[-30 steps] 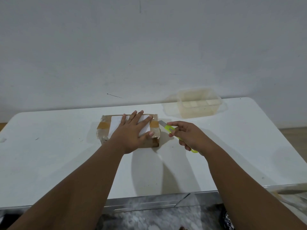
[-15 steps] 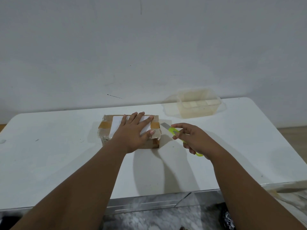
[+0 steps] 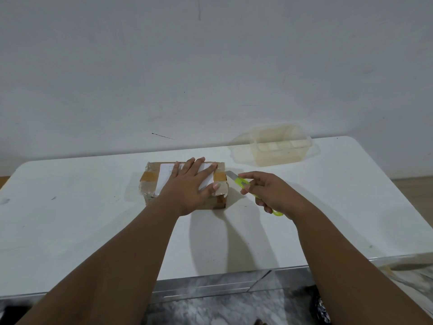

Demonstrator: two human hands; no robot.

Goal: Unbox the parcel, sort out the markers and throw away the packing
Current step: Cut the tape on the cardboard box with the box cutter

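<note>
A white table (image 3: 70, 219) stands against a pale wall. The left hand (image 3: 189, 186) lies flat, fingers spread, on a taped cardboard parcel (image 3: 150, 184). The right hand (image 3: 273, 193) grips a yellow-green box cutter (image 3: 241, 182), blade just beside the parcel's right end. A clear plastic tub (image 3: 278, 146) sits farther back.

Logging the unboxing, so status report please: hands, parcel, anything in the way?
Left hand flat on parcel, pressing. Right hand grips yellow-green cutter, blade at parcel's right end. Parcel taped, unopened. Nothing between blade and parcel; clear container apart, behind.
</note>
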